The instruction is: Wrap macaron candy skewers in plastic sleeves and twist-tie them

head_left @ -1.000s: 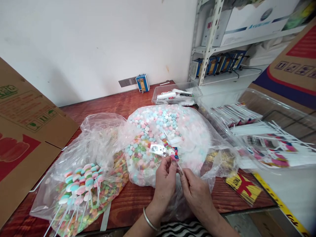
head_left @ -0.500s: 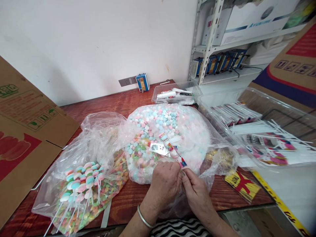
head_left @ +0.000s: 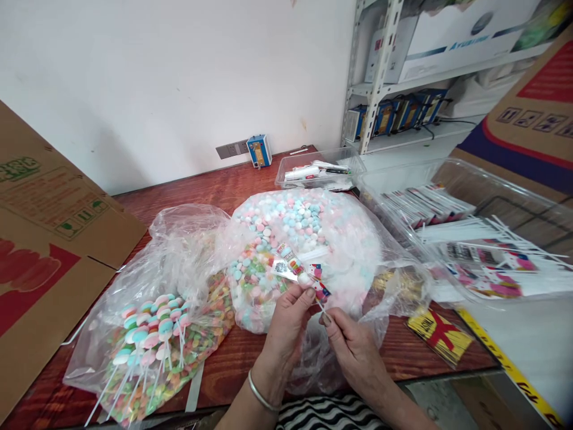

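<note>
Hands (head_left: 286, 319), nearly closed, are pinching a white stick (head_left: 320, 306), left hand (head_left: 286, 319) beside the printed wrapper (head_left: 320, 290), right hand (head_left: 351, 340) lower down.

Bare left hand (head_left: 289, 313): thumb and index finger pinched together, remaining fingers bent. Bare right hand (head_left: 350, 337): just beside it, slightly lower, fingertips pinched, fingers curled. Both bare forearms (head_left: 398, 397) angle inward.
</note>
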A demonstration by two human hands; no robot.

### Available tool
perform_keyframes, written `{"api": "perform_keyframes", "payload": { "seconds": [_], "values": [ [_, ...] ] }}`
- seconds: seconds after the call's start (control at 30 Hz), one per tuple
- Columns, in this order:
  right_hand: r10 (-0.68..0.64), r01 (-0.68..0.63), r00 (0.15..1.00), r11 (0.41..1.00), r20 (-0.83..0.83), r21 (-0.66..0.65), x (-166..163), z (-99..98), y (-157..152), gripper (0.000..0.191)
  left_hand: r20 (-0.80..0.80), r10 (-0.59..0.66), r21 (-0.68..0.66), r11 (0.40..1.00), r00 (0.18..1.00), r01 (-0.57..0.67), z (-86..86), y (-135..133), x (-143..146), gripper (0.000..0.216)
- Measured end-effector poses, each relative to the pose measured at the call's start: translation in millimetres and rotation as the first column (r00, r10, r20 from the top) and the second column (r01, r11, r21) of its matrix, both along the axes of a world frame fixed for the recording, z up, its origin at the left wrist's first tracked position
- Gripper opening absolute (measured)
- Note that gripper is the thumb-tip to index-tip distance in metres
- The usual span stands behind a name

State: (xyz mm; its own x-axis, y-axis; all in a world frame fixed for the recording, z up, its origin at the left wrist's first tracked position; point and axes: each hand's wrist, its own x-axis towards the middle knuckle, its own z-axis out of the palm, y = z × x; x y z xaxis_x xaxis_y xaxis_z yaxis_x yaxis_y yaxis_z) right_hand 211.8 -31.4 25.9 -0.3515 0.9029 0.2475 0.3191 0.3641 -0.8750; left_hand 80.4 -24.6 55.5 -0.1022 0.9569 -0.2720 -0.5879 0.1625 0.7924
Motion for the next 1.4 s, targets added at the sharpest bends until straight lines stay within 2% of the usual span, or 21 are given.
{"api": "perform_keyframes", "payload": {
  "seconds": [0.07,0.13,0.23,0.3,0.4,0.47,0.53,0.6,0.67,0.7,0.77,0.83,0.87,0.93,1.0,1.07,1.17,1.27,1.33,1.4],
  "values": [
    [0.028,-0.028,1.000,1.000,-0.003,-0.014,-1,-2.6,-1,0.028,0.119,0.021,-0.037,0.999,0.993,-0.017,0.3,0,3,0.019],
    [0.040,-0.040,0.999,0.999,-0.008,-0.037,-1,-4.4,-2,0.029,0.139,0.060,-0.058,0.997,0.988,-0.053,0.2,0,6,0.017],
    [0.017,-0.022,0.999,0.995,-0.050,-0.102,-3,-4.1,-1,0.026,0.052,0.136,-0.028,0.991,0.989,-0.135,-2.1,0,9,0.015],
    [-0.053,0.029,0.990,0.984,-0.132,-0.177,-5,-1.5,1,0.019,-0.025,0.154,-0.015,0.988,0.988,-0.154,-4.9,0,10,0.015],
    [-0.189,0.120,0.952,0.954,-0.239,-0.276,-8,5.0,8,0.026,-0.126,0.116,0.012,0.993,0.985,-0.116,-9.1,-1,12,0.015],
    [-0.240,0.160,0.937,0.940,-0.253,-0.300,-10,9.1,13,0.023,-0.167,0.094,0.041,0.995,0.981,-0.088,-11.1,-2,15,0.015],
    [-0.253,0.167,0.934,0.934,-0.253,-0.317,-13,11.7,16,0.023,-0.154,0.121,0.059,0.992,0.981,-0.113,-12.8,-3,20,0.014],
    [-0.215,0.092,0.932,0.919,-0.292,-0.384,-16,12.7,18,0.025,-0.066,0.166,0.046,0.985,0.984,-0.163,-14.9,-4,24,0.015],
    [-0.188,-0.055,0.897,0.852,-0.401,-0.521,-19,13.2,19,0.027,0.065,0.160,-0.001,0.987,0.985,-0.161,-17.8,-4,26,0.018],
    [-0.187,-0.152,0.866,0.786,-0.464,-0.599,-19,13.8,20,0.027,0.122,0.150,-0.028,0.989,0.981,-0.148,-19.5,-4,27,0.019],
    [-0.201,-0.342,0.805,0.612,-0.558,-0.713,-16,16.1,24,0.030,0.188,0.129,-0.054,0.991,0.974,-0.121,-22.8,-4,24,0.023],
    [-0.181,-0.480,0.776,0.452,-0.604,-0.752,-9,19.5,29,0.035,0.192,0.079,-0.028,0.997,0.978,-0.075,-25.2,-5,18,0.028],
    [-0.151,-0.524,0.773,0.396,-0.616,-0.754,-6,21.2,31,0.037,0.185,0.032,-0.003,0.999,0.982,-0.032,-25.8,-5,14,0.031],
    [-0.078,-0.572,0.776,0.333,-0.626,-0.750,0,23.5,33,0.037,0.178,-0.100,0.047,0.995,0.979,0.093,-26.5,-6,6,0.036],
    [-0.017,-0.589,0.783,0.301,-0.621,-0.750,1,23.5,31,0.037,0.172,-0.196,0.082,0.980,0.965,0.184,-27.3,-8,1,0.036],
    [0.005,-0.580,0.794,0.304,-0.608,-0.755,-4,21.4,24,0.035,0.145,-0.198,0.094,0.978,0.969,0.185,-28.6,-10,-3,0.027],
    [-0.002,-0.523,0.824,0.383,-0.567,-0.761,-12,17.1,15,0.031,0.089,-0.084,0.049,0.996,0.992,0.080,-28.5,-12,-9,0.019],
    [-0.059,-0.377,0.872,0.551,-0.486,-0.744,-1,13.9,13,0.029,0.060,0.122,0.034,0.992,0.991,-0.124,-20.4,-12,-27,0.021],
    [-0.135,-0.230,0.898,0.670,-0.420,-0.706,21,12.5,16,0.025,0.033,0.287,0.086,0.954,0.957,-0.288,-12.0,-12,-44,0.022],
    [-0.193,-0.085,0.918,0.757,-0.346,-0.647,48,11.9,19,0.019,0.001,0.368,0.135,0.921,0.930,-0.365,-5.0,-13,-58,0.021]
  ]
}}
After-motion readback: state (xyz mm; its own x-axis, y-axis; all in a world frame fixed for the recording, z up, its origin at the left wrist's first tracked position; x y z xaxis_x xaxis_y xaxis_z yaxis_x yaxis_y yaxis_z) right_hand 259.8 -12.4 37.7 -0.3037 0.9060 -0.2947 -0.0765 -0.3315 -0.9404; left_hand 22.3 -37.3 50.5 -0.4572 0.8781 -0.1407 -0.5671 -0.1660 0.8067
